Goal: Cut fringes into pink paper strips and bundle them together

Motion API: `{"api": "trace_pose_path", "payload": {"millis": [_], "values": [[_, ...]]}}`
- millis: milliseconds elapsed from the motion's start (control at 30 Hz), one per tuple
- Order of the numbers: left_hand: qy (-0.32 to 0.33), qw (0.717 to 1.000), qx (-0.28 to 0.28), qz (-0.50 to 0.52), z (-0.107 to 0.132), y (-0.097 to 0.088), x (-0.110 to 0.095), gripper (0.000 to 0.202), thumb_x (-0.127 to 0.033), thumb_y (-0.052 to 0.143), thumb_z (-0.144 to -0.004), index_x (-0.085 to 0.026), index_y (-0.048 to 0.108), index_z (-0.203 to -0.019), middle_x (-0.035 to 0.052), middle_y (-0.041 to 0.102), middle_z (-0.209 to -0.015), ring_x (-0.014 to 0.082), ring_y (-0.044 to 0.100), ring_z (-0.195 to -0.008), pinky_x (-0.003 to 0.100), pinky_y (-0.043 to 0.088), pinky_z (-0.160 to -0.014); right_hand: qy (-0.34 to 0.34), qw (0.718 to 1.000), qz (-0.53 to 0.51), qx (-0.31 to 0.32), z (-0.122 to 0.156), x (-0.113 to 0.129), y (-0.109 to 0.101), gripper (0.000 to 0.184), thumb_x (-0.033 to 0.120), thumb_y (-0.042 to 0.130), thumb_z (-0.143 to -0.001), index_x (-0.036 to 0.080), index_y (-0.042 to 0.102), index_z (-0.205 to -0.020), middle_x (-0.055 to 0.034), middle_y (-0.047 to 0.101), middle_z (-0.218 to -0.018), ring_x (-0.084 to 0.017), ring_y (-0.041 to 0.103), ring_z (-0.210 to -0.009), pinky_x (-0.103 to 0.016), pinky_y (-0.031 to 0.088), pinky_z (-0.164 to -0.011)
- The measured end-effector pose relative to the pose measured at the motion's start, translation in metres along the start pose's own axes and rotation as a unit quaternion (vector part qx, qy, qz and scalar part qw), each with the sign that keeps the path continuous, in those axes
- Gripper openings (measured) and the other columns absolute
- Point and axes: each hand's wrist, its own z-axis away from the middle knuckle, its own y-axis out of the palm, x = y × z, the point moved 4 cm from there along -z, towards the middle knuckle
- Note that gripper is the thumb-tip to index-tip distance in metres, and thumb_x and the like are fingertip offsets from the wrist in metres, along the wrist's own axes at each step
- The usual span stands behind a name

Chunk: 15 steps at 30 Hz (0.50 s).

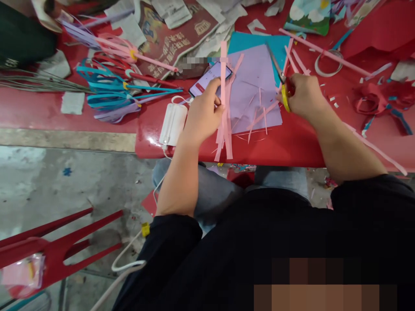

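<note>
In the head view, my left hand [205,113] pinches a pink paper strip [223,60] that stands nearly upright in the picture. More pink strips [228,142] lie below and beside it, over the table edge side of a purple sheet [249,86]. My right hand [306,96] is closed on scissors [284,88] with yellow handles, their blades pointing away from me over the sheet. Thin pink offcuts [257,116] are scattered on the purple sheet. A blue sheet [244,41] shows from under it. Behind my left fingers lies a phone [201,86], partly covered.
Left of my hand a white power bank [173,124] with a cable lies on the red table [298,142]. Bundles of blue loops [103,82] and pink loops [116,43] are farther left. A tape roll [328,63] sits at right; a red stool [61,246] stands lower left.
</note>
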Motion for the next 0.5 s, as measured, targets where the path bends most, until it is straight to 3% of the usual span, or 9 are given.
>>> {"api": "trace_pose_path", "payload": {"millis": [133, 233, 333, 500], "values": [[0.030, 0.999, 0.018, -0.013, -0.019, 0.013, 0.024, 0.056, -0.026, 0.072, -0.086, -0.037, 0.059, -0.139, -0.0005, 0.071, -0.080, 0.0239, 0.060, -0.069, 0.039, 0.051, -0.070, -0.001, 0.992, 0.120, -0.029, -0.013, -0.017, -0.008, 0.031, 0.045, 0.083, -0.086, 0.028, 0.057, -0.087, -0.0070, 0.075, -0.096, -0.031, 0.066, -0.102, -0.045, 0.051, -0.090], [0.018, 1.000, -0.003, -0.012, -0.025, 0.012, 0.031, 0.053, -0.029, 0.070, -0.093, -0.034, 0.054, -0.144, -0.0007, 0.073, -0.095, 0.0208, 0.059, -0.078, 0.040, 0.054, -0.082, -0.004, 0.991, 0.133, -0.032, -0.014, -0.022, -0.004, 0.023, 0.044, 0.072, -0.094, 0.027, 0.058, -0.094, -0.0099, 0.075, -0.104, -0.031, 0.066, -0.104, -0.046, 0.049, -0.091], [-0.006, 0.999, -0.038, -0.016, -0.017, -0.002, 0.024, 0.049, -0.034, 0.064, -0.101, -0.033, 0.048, -0.147, -0.0007, 0.072, -0.107, 0.0194, 0.059, -0.088, 0.043, 0.054, -0.095, 0.002, 0.989, 0.144, -0.036, -0.015, -0.024, 0.001, 0.022, 0.041, 0.068, -0.096, 0.025, 0.054, -0.090, -0.0123, 0.073, -0.100, -0.033, 0.067, -0.105, -0.047, 0.049, -0.092], [0.004, 0.995, -0.099, -0.027, 0.014, -0.028, -0.007, 0.035, -0.034, 0.059, -0.105, -0.039, 0.054, -0.139, -0.0031, 0.075, -0.115, 0.0206, 0.063, -0.095, 0.044, 0.057, -0.088, -0.007, 0.990, 0.134, -0.033, -0.014, -0.023, 0.004, 0.032, 0.050, 0.071, -0.095, 0.027, 0.051, -0.090, -0.0094, 0.074, -0.099, -0.032, 0.066, -0.107, -0.045, 0.051, -0.094]]}}
